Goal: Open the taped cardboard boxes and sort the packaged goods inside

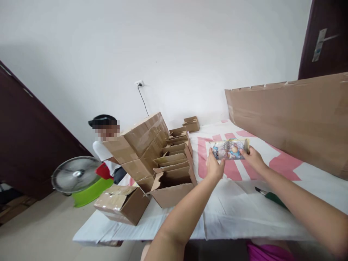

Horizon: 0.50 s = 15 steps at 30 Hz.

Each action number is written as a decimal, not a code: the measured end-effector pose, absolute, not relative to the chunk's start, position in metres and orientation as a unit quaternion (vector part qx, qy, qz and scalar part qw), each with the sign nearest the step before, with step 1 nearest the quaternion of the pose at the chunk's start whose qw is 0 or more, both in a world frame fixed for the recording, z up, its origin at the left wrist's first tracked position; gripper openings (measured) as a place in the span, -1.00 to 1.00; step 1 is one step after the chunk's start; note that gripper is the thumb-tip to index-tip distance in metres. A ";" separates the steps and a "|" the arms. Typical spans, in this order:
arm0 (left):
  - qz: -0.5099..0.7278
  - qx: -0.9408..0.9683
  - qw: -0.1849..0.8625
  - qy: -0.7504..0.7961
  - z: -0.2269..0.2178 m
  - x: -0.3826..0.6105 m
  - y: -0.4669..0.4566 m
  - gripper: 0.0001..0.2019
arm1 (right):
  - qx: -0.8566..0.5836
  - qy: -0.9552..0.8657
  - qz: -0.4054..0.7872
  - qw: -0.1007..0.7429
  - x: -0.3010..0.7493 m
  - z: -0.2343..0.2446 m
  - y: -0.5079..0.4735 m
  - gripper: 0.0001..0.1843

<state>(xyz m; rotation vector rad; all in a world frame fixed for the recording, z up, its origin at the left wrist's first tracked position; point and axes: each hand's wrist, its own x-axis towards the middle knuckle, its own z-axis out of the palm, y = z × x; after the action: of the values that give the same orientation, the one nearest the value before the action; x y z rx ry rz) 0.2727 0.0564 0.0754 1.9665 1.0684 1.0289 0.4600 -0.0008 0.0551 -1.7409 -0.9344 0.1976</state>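
A shiny printed packet (230,149) with colourful cartoon figures is held up above the table, lying lengthwise between my hands. My left hand (215,166) grips its left end, thumb and fingers closed on it. At the right end, my right hand (253,159) pinches the packet's edge. Under my right forearm lies a dark green utility knife (272,197), its blade end showing and the rest partly hidden by the arm. Left of my left hand stands an open cardboard box (171,194), its inside dark.
More open boxes (176,148) run back in a row beside stacked taped cartons (146,145). A closed carton (122,203) sits at the table's front left. A long cardboard panel (288,119) borders the right. Beyond the stack are a person (99,150) and a fan (77,174).
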 end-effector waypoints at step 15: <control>0.537 0.491 0.448 0.519 -0.059 0.038 0.031 -0.15 | -0.629 -0.382 0.329 0.592 0.366 -0.090 -0.081 -0.40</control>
<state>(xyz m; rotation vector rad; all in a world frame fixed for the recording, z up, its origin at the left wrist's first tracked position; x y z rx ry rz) 0.0384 0.0309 -0.0588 1.2151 1.2847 1.3291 0.3656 -0.0808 -0.0904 -1.4620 -0.8880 0.7648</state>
